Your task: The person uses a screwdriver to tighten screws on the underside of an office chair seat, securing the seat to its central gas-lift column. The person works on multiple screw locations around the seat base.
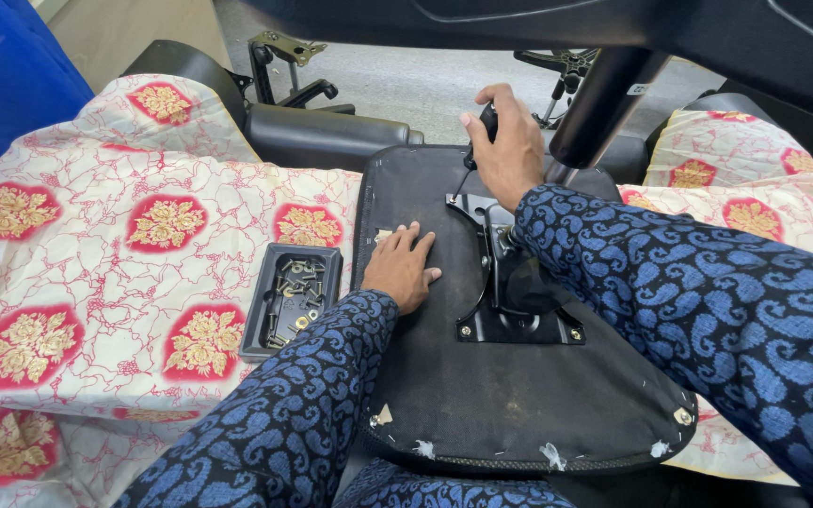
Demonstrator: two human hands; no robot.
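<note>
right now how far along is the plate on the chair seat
Done: the black metal plate sits on the upturned seat base, with a bolt visible at its near left corner.
In hand: the right hand grips a screwdriver with its tip at the plate's far corner, while the left hand lies flat on the seat.
Left: screws remain in the black tray; other corners are unclear.

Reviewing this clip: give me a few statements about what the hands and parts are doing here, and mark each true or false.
1. The right hand holds a screwdriver at the metal bracket. True.
2. The left hand grips a hammer. False: it rests flat on the black seat base.
3. The black tray holds screws. True.
4. The tray sits on top of the seat base. False: it lies beside it, on the floral cloth.
</note>
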